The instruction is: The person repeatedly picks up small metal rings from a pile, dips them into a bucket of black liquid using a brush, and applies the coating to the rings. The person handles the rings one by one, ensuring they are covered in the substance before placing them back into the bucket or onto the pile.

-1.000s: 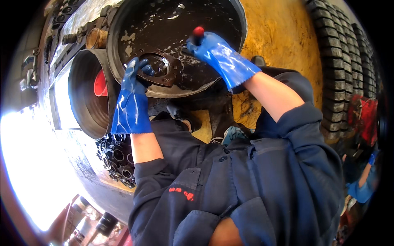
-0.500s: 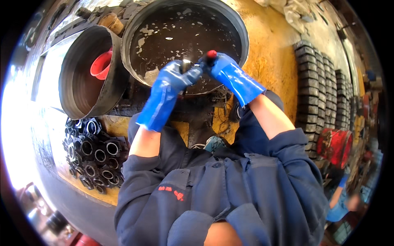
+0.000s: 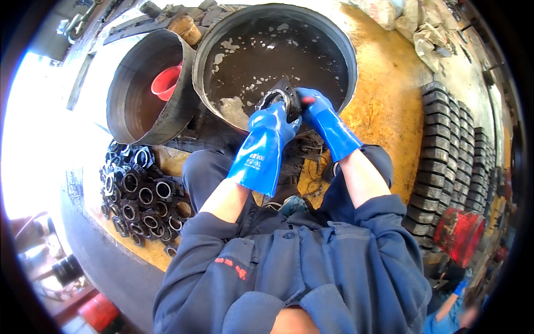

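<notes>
My left hand (image 3: 271,123), in a long blue rubber glove, grips a black flanged metal ring (image 3: 290,99) tilted over the near edge of a large round tub (image 3: 354,67). The tub holds dark liquid with patches of foam. My right hand (image 3: 318,104), gloved the same way, is closed beside the ring around a dark tool (image 3: 307,101) with a red end. Most of this tool is hidden by the ring and glove, so its kind does not show.
A second metal tub (image 3: 119,92) with a red plastic bowl (image 3: 166,83) stands left. Similar ring parts (image 3: 146,195) are piled at the near left. Tall stacks of dark blocky parts (image 3: 434,150) and a red drum (image 3: 460,236) stand right. Another person's sleeve (image 3: 439,320) shows at lower right.
The ring has turned so its opening faces more upward. My left hand has moved right and slightly down, and my right hand has shifted right. The whole view has also shifted.
</notes>
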{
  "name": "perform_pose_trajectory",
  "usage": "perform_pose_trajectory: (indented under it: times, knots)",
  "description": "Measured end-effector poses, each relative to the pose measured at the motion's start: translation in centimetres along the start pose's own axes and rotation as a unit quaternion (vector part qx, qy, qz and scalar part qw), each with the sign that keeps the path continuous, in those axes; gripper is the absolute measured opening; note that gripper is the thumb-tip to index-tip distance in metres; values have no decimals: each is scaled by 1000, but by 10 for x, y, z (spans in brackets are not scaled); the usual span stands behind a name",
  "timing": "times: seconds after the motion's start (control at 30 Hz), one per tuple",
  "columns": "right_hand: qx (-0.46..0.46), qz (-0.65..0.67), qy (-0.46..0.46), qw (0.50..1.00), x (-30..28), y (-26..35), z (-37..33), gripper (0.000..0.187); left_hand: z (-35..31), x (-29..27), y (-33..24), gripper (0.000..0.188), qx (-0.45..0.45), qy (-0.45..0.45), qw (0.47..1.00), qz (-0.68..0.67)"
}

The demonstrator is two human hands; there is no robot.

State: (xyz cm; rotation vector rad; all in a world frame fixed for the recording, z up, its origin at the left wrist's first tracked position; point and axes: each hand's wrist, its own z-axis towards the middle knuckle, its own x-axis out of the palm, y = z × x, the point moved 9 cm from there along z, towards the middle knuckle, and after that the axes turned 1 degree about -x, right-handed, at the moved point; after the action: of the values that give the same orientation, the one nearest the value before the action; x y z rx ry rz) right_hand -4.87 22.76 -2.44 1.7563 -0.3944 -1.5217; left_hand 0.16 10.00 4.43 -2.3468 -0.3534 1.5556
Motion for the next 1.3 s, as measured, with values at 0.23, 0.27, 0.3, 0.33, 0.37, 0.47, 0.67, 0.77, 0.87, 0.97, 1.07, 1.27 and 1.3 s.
perform_pose_trajectory:
  times: [0.23,0.27,0.3,0.33,0.37,0.47,0.67,0.77,0.87,0.97,1.07,1.27,1.3]
  knots:
    - [-38,144,-69,987,-7,-16,4,21,3,0,-2,60,-42,-7,999,24]
    - [-44,162,-79,983,-8,-18,5,21,4,1,-4,59,-44,-7,999,28]
    - [5,109,-66,992,-1,-33,8,20,5,3,-7,59,-45,-6,999,30]
    - [-12,261,-28,965,6,-9,14,23,2,-5,7,59,-65,-16,997,34]
    - [-29,405,18,914,13,19,12,27,-3,-11,20,59,-81,-25,996,36]
    - [23,227,-42,973,11,-43,12,23,6,2,-13,59,-59,-22,997,39]
    - [65,200,-39,977,34,-49,22,26,-3,1,-8,57,-112,-5,993,44]
    - [86,228,-46,969,38,-59,27,23,-1,2,-9,58,-119,4,991,57]
    - [67,228,-26,971,40,-40,30,23,-1,-2,1,58,-129,6,990,59]
    - [98,239,-19,966,36,-57,23,27,4,4,-3,57,-113,-5,992,59]
    - [116,179,21,977,29,-49,21,33,-4,-4,-11,56,-116,1,992,49]
    - [119,152,14,981,17,-27,15,34,-7,-6,-7,54,-113,-20,992,60]
    - [121,152,12,981,19,-32,15,34,-7,-6,-11,53,-111,-19,992,57]
